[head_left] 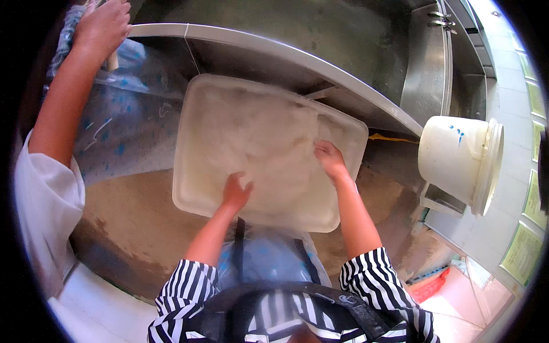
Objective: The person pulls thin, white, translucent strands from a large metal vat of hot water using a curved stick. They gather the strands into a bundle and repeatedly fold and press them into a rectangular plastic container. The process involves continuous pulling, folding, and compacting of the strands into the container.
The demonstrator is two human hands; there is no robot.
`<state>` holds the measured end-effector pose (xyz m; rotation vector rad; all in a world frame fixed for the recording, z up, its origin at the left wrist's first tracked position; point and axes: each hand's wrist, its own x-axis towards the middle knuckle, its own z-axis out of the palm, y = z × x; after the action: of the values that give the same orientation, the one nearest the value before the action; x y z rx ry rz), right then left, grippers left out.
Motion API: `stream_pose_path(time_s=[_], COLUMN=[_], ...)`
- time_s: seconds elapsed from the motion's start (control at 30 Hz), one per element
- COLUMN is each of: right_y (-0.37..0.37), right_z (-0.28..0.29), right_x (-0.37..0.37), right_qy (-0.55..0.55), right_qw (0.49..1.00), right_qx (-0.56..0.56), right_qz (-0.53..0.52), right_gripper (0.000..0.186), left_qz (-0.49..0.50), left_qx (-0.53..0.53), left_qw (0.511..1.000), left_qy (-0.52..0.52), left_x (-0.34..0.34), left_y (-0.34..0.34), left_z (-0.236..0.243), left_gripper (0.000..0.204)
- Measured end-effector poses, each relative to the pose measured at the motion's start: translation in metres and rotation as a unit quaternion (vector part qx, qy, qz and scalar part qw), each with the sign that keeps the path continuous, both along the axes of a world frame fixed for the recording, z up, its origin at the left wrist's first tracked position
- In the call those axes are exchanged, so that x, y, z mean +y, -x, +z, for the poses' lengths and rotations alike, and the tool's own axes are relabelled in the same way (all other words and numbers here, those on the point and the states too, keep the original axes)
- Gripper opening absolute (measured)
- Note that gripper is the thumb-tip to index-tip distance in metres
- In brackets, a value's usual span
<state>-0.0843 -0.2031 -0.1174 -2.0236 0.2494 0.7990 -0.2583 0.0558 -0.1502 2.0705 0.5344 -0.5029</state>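
A large pale rectangular tub (186, 134) lies below me, its inside slightly blurred. A broad whitish mass or sheet (269, 137) fills most of it; whether it is cloth, food or cloudy liquid I cannot make out. Over the tub's near left part is my left hand (236, 193), thumb and fingers apart, nothing visible in them. My right hand (330, 157) reaches over the right part, close to the mass's right edge, with fingers stretched inward and no held thing showing. Whether the fingertips touch the mass is unclear.
Behind the tub runs the metal rim (246, 35) of a large sink or tank. A white lidded bucket (454, 157) stands at right. At left a co-worker's arm (66, 106) reaches forward, their hand near a bluish cloth. Below is a wet brown floor (126, 223).
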Motion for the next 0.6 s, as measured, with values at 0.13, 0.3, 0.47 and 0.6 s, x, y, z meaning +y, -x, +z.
stream_pose_path(time_s=[0.13,0.3,0.47,0.6], right_y=[-0.017,0.024,0.089,0.130], right_z=[-0.002,-0.027,-0.084,-0.090], right_x=[0.025,-0.007,-0.053,-0.104], right_qy=[-0.034,0.129,0.299,0.330], right_qw=[0.999,0.965,0.900,0.926], right_qx=[-0.017,-0.102,-0.150,-0.183], right_qz=[0.039,0.203,0.280,-0.001], right_gripper=[0.034,0.031,0.032,0.034], left_qz=[-0.003,0.298,0.097,-0.113], left_qx=[0.158,-0.346,-0.331,0.101], left_qw=[0.986,0.853,0.924,0.984], left_qy=[-0.053,0.251,0.168,-0.090], left_x=[0.046,0.065,0.034,0.018], left_y=[0.004,-0.119,-0.115,-0.041], left_z=[-0.003,0.172,0.120,0.019], left_gripper=[0.060,0.037,0.027,0.022])
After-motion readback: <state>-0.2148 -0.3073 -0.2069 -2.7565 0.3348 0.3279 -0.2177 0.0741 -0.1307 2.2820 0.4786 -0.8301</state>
